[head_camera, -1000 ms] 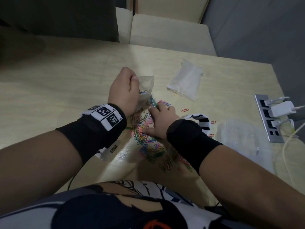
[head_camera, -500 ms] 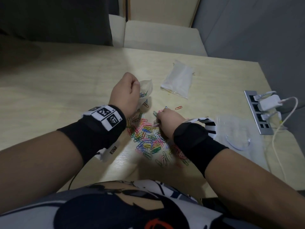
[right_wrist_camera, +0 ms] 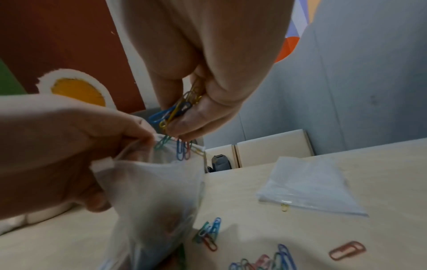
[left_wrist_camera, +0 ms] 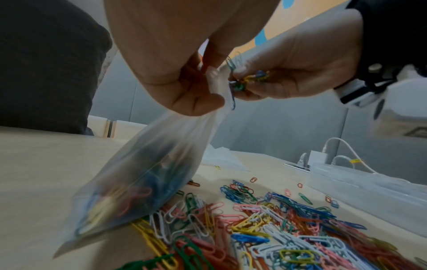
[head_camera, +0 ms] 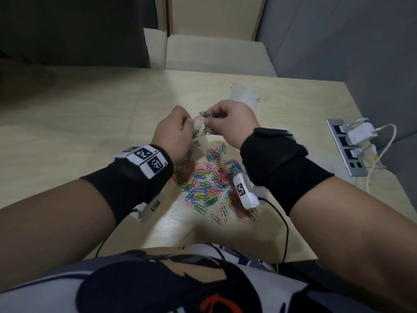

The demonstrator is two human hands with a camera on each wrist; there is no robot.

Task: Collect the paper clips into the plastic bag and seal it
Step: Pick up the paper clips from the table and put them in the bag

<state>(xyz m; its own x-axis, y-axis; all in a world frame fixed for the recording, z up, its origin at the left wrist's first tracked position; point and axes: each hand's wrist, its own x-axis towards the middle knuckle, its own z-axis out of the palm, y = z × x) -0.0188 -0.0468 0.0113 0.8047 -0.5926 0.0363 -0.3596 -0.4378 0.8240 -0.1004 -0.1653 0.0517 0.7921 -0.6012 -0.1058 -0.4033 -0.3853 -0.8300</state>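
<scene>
My left hand [head_camera: 178, 129] [left_wrist_camera: 184, 85] [right_wrist_camera: 76, 151] grips the top edge of a clear plastic bag [left_wrist_camera: 143, 179] [right_wrist_camera: 157, 197] [head_camera: 198, 129], which hangs above the table with several coloured paper clips inside. My right hand [head_camera: 228, 123] [right_wrist_camera: 184, 117] [left_wrist_camera: 277, 80] pinches a bunch of paper clips [right_wrist_camera: 175, 111] [left_wrist_camera: 245, 80] right at the bag's open mouth; a few dangle into it. A big pile of coloured paper clips [head_camera: 209, 181] [left_wrist_camera: 265, 224] lies on the table below both hands.
A second flat plastic bag [head_camera: 244, 96] [right_wrist_camera: 309, 184] lies on the table beyond my hands. A clear plastic box [left_wrist_camera: 369, 190] stands to the right. A power strip [head_camera: 347, 145] with white chargers sits at the table's right edge. Loose clips [right_wrist_camera: 346, 253] lie scattered.
My right hand rose from the pile with a bunch of clips and moved to the bag's mouth. My left hand lifted the bag slightly.
</scene>
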